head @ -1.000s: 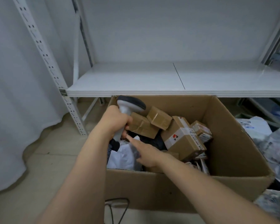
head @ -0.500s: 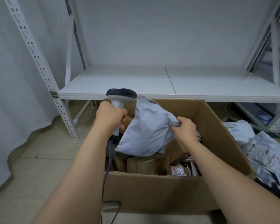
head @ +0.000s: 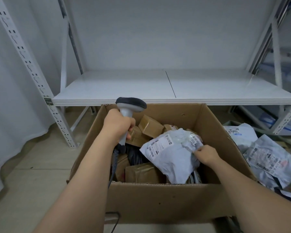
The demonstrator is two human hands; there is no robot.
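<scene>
Head view: left hand [head: 118, 123] fingers wrap the scanner [head: 130, 108]; right hand [head: 206, 154] fingers pinch the grey mailer [head: 171, 157].

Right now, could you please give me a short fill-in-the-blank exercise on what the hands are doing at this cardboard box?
1. The left hand grips the barcode scanner by its ____.
2. The right hand pinches a grey mailer bag whose printed label faces ____.
3. The brown parcels lie ____ the cardboard box.
4. The other mailer bags lie outside the box, on its ____ side.
Missing words: handle; up; inside; right.
</scene>
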